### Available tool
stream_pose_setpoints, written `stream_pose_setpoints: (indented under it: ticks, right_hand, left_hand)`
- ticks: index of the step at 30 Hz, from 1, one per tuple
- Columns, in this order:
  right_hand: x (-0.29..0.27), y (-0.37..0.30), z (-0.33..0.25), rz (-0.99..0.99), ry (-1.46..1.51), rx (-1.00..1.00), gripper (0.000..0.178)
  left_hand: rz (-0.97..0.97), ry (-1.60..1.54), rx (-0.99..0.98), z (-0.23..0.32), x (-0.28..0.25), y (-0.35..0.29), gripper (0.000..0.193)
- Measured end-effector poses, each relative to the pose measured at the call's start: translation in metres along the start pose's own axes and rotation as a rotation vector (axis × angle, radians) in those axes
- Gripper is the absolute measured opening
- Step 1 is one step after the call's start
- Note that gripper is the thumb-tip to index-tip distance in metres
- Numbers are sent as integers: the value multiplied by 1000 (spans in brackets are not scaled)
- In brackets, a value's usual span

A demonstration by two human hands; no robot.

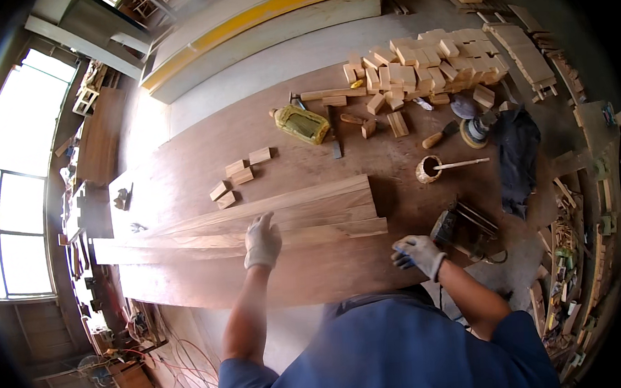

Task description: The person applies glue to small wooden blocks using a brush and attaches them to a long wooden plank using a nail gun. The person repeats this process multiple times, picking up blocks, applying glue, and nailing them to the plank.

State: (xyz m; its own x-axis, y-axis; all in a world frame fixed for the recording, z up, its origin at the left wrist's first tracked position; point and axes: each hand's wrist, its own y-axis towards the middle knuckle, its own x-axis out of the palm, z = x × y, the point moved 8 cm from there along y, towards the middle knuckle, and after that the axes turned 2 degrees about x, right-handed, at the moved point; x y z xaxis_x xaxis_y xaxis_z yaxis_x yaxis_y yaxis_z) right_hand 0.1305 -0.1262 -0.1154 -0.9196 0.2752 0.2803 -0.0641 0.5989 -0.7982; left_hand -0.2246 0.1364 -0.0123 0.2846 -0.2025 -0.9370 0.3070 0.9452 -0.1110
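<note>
Nearest to us is our blue shirt (405, 352). On the big desk (194, 158) lie long boards (290, 209), side by side. Our left hand (262, 241) rests flat on them, fingers released. Our right hand (417, 253) sits at the desk edge near a sander (447, 225), loosely curled, grasping nothing. We judge the boards are being aligned; next calls for an even push.

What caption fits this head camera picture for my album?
Gloved left hand flat on long wooden boards, gloved right hand at the workbench edge.
</note>
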Motion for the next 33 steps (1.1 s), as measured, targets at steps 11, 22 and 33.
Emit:
stream_pose_setpoints:
  ticks: [11,22,33]
  right_hand:
    - [-38,-75,-25,270,229,-122,22]
    - [-96,-105,-90,580,246,-304,37]
    - [-133,-39,-204,713,8,-537,16]
  left_hand:
    - [34,156,-20,-21,17,182,47]
    - [-185,268,175,-43,82,240,48]
    - [-47,-912,3,118,48,105,16]
